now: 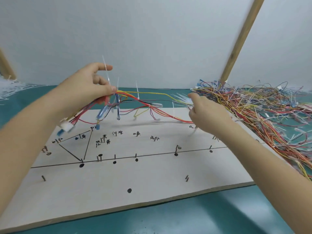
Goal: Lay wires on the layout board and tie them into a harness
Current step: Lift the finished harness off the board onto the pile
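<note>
**Two hands lift a tied harness above the board**

Several parts blur with motion: the white connector (67, 126) at the harness's low end, the blue terminals beside it, and the right hand's fingertips, so I cannot tell exactly how they meet the wires. Both forearms are cut off by the frame's lower corners.

Nearest, at 6 o'clock, a teal table (185, 215) with a smooth matte top carries the layout board (143, 179), a pale flat sheet with a raw brown edge. Black lines, dots and handwritten labels mark it, and short dark pegs (114, 157) stand upright along the lines.

Above the board, the harness (152, 107) of thin red, yellow, black and blue wires hangs clear of the pegs. The left hand (87, 86), at 10 o'clock, pinches the bundle between thumb and curled fingers, where white cable ties (106, 70) stick up. The right hand (207, 114), at 2 o'clock, curls round the far end.

Further right, a tangled heap of loose wires (263, 107) spreads over the table. At 9 o'clock lie loose white ties (11, 88). Behind, a plain grey-white wall (152, 31) and a slanting wooden post (241, 39).
</note>
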Available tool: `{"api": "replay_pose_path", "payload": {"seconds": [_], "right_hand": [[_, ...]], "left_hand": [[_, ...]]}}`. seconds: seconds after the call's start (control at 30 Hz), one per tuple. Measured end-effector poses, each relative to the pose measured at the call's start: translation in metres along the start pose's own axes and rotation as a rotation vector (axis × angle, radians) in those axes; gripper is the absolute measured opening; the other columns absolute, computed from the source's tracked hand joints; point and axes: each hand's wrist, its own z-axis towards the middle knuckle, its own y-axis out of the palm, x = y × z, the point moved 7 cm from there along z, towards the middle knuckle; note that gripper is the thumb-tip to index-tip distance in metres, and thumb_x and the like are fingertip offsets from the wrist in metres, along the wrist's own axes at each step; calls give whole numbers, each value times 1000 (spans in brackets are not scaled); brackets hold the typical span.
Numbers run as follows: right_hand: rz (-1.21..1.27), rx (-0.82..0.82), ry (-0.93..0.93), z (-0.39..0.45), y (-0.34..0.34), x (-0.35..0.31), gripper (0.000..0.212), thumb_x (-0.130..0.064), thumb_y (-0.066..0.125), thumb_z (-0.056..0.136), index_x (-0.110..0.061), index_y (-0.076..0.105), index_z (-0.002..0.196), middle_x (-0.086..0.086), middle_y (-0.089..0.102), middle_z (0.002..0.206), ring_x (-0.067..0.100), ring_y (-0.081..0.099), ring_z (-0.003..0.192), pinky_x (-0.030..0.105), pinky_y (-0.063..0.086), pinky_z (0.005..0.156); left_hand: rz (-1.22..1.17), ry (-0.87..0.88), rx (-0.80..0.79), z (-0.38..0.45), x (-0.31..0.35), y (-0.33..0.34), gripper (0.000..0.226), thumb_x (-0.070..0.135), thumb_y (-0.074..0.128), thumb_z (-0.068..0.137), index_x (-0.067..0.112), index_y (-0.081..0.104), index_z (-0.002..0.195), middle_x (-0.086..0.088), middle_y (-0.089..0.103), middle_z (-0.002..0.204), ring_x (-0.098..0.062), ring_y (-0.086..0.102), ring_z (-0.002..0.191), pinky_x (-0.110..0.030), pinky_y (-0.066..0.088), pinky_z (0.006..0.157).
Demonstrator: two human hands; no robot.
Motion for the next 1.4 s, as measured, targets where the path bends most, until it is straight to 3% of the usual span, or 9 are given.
{"api": "replay_pose_path", "payload": {"seconds": [0.17,0.27,0.37,0.6,0.73,0.83,1.07,1.27,1.4], "right_hand": [[370,-15,-453,-2,-19,-73,98,-40,67,81,-34,-3,149,-2,14,155,22,20,140,51,21,112],[577,9,-558,5,-27,-111,68,-33,65,86,-30,30,144,1,53,133,19,50,116,32,40,95],[342,21,-581,24,-30,-127,12,-31,56,92,-23,64,89,0,60,75,22,45,74,30,33,61],[554,79,-485,67,-88,-117,12,-19,55,91,-15,66,93,-1,60,73,15,52,60,29,46,56],[834,48,-468,82,-127,-132,11,-18,56,91,-14,64,86,3,60,68,16,51,50,30,54,53],[934,30,-497,80,-136,-152,11,-18,56,91,-11,64,87,4,59,67,12,50,42,30,55,53],[936,115,-390,92,-119,-117,14,-19,56,91,-21,53,77,1,65,67,13,55,49,23,43,50],[1286,172,-185,111,-111,-54,14,-12,54,92,-18,51,81,4,62,67,12,59,46,23,50,50],[1463,155,-91,115,-88,-29,8,-12,56,92,-15,55,86,5,64,68,11,60,47,22,53,50]], "left_hand": [[-203,-167,-128,10,1,19,46,15,57,90,17,39,133,-3,67,73,-14,66,61,-36,53,79],[-459,-211,-274,13,15,35,35,12,47,94,12,38,128,-3,65,65,-16,64,55,-23,54,53],[-383,-184,-327,18,18,37,32,6,41,95,17,40,125,-3,68,68,-14,63,55,-20,52,54],[-224,-360,-12,35,-73,-6,36,-6,44,91,3,51,125,-7,66,79,-11,64,58,-17,52,53],[75,-194,-395,19,-63,93,50,11,59,87,26,48,133,6,62,111,-7,64,87,-18,53,77],[-196,-69,-434,21,-18,161,64,21,64,87,40,32,139,8,51,128,-7,60,101,-19,49,85],[-533,-154,-392,19,-19,190,19,23,46,97,21,61,87,8,70,70,-7,66,71,-20,53,72],[-734,-220,67,38,-52,81,17,17,42,98,11,57,91,9,38,41,-5,40,36,-18,42,41],[-616,-134,-44,43,-23,8,11,18,51,90,12,57,96,11,33,47,-2,25,37,-13,21,34]]}}
